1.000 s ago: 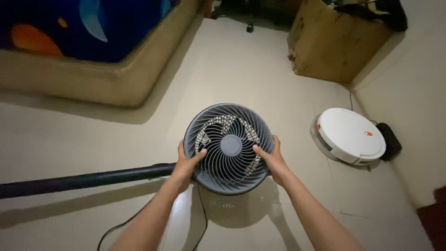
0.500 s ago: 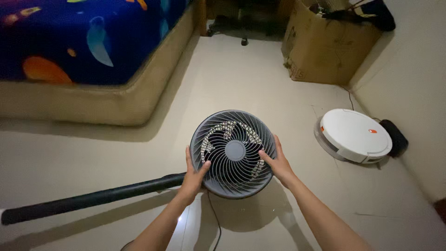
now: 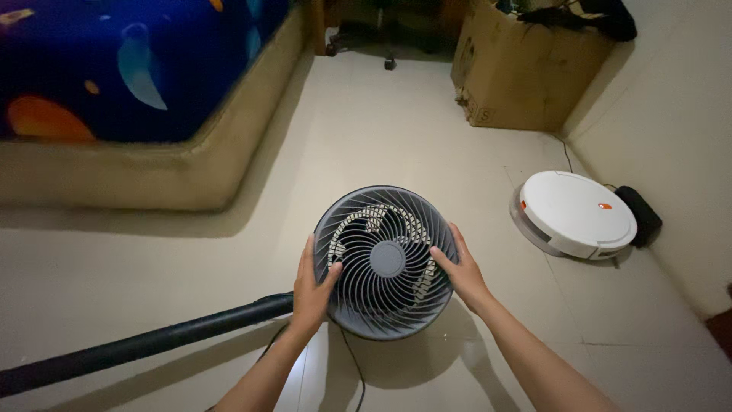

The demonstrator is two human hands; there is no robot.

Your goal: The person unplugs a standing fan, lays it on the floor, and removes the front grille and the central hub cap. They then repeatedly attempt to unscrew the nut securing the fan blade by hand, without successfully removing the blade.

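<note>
Fan (image 3: 386, 261), round, grey: centre frame, face-up above the floor (image 3: 396, 130). Left hand (image 3: 313, 288) and right hand (image 3: 457, 267) clamp opposite rims. Step: fan gripped; next needs steady two-sided hold.

Head view: from above, facing steeply down and forward over the round fan (image 3: 386, 261).
Nearness: close, fan central.

You see a blue patterned bed (image 3: 114, 69) upper left, a cardboard box (image 3: 518, 72) upper right, a white robot vacuum (image 3: 577, 213) right, a black tube (image 3: 145, 345) lower left.
</note>
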